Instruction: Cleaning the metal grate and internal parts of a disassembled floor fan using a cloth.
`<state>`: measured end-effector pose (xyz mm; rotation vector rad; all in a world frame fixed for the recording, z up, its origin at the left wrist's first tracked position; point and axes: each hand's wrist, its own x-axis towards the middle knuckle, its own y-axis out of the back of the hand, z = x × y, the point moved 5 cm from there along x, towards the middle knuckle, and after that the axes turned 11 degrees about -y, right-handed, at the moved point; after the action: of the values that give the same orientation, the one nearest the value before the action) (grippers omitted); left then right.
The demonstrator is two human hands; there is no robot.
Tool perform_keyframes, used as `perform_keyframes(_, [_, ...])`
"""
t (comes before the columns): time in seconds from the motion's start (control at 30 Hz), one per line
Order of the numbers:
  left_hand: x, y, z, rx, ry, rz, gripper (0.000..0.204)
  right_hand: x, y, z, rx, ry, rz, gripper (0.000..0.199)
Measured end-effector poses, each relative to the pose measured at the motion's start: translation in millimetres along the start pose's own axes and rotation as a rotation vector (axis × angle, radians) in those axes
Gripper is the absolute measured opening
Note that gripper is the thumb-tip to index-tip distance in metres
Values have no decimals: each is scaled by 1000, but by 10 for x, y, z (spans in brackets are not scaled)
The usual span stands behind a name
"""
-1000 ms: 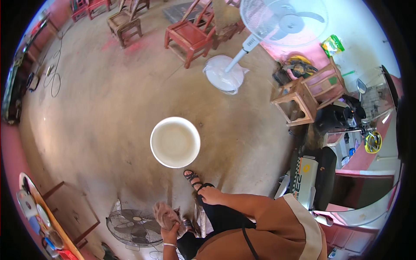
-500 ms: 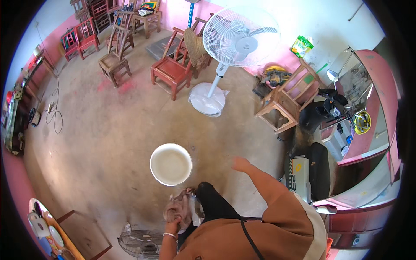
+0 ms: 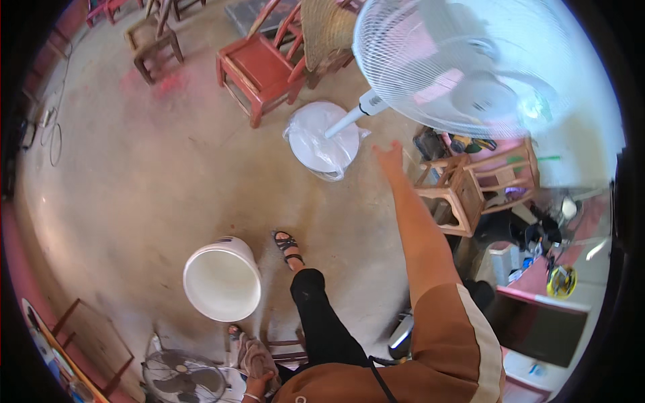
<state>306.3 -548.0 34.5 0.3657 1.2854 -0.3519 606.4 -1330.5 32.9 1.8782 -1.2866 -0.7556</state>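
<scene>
My right arm stretches forward, and at its end my right hand (image 3: 389, 159) is open and holds nothing. Its fingers and thumb are apart, just right of the plastic-wrapped round base (image 3: 317, 149) of a white standing fan (image 3: 463, 74) and below its tilted grille. At the lower edge my left hand (image 3: 258, 385) is closed on a crumpled greyish-pink cloth (image 3: 255, 356), which hangs down near my leg. A white bucket (image 3: 235, 246) stands on the floor to the left of my feet; its inside looks pale, and I cannot tell what it contains.
A wooden chair (image 3: 460, 195) stands right of my arm. Ahead are a red wooden chair (image 3: 259, 70) and a straw hat (image 3: 326, 30). A second fan (image 3: 185, 377) lies low at the bottom left. A yellow round item (image 3: 562, 281) sits at the right, among clutter.
I have stepped toward the standing fan, which appears larger. My right arm has extended forward with its fingers spreading. The bucket now lies further left in view; my left hand still grips the cloth.
</scene>
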Motion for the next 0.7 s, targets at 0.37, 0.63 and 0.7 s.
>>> perform_keyframes(0.37, [-79,-1319,1165,-332,-16,17,57,1877,-621,-463,165,227,-7,90])
perform_keyframes(0.63, [15,-1470,1333,-441,-44,53,51,1730,-866,-314,61,359,128,84])
perform_keyframes(0.7, [56,-1398,1419,-321,-38,76,52,1603,-774,-254,18,180,273,67])
